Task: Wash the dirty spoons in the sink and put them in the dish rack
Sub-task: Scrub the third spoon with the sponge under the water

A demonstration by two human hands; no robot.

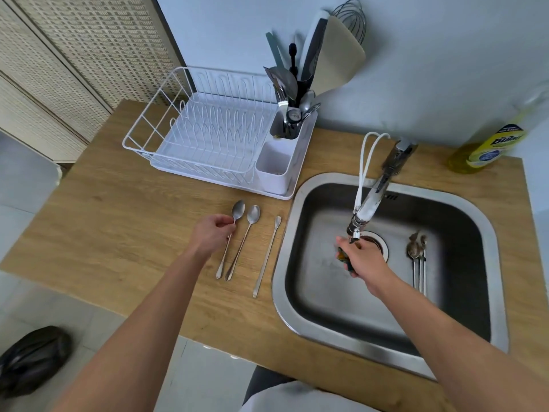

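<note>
Three steel spoons lie side by side on the wooden counter, left of the sink (300,203). My left hand (212,233) pinches the neck of the leftmost spoon (237,210), which still rests on the wood. Beside it lie a second spoon (253,215) and a thin long-handled spoon (267,257). Several dirty spoons (417,257) lie in the sink at the right. My right hand (361,257) is under the faucet (370,200) over the drain, closed on a green and yellow sponge (342,254). The white dish rack (208,138) stands behind the spoons.
A dark cutlery holder (286,126) full of utensils sits at the rack's back right, with an empty white cup (271,166) in front. A yellow dish soap bottle (487,150) stands at the far right of the counter. A black bag (29,358) lies on the floor.
</note>
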